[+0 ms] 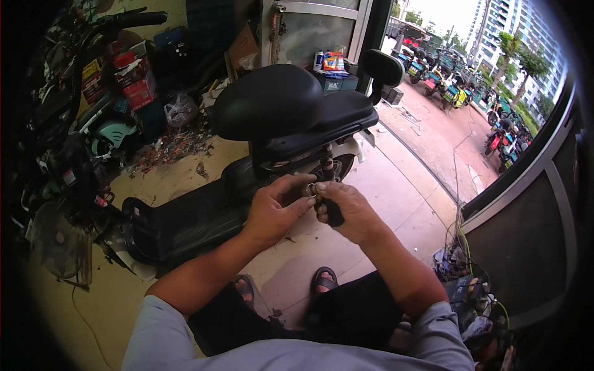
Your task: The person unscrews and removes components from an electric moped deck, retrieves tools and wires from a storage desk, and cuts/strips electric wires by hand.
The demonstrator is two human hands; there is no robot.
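Observation:
In front of the scooter's seat, my two hands meet at a small shiny ring-shaped metal part [311, 190]. My left hand [272, 207] comes from the left, its thumb and fingertips closed at the part's edge. From the other side, the thumb and index finger of my right hand [352, 213] pinch the same part. A dark patch shows under the right palm, and I cannot make out whether it is an object or shadow. Just beyond the fingers stands the black electric scooter [266, 105], with its padded seat and rear shock absorber [327, 162].
The scooter's footboard [185, 222] stretches to the left. Red boxes [137, 86] and scattered scraps [167, 151] lie at the far left. A tangle of cables and parts [470, 290] sits at right by the glass door [526, 235]. Several scooters [458, 93] are parked outside.

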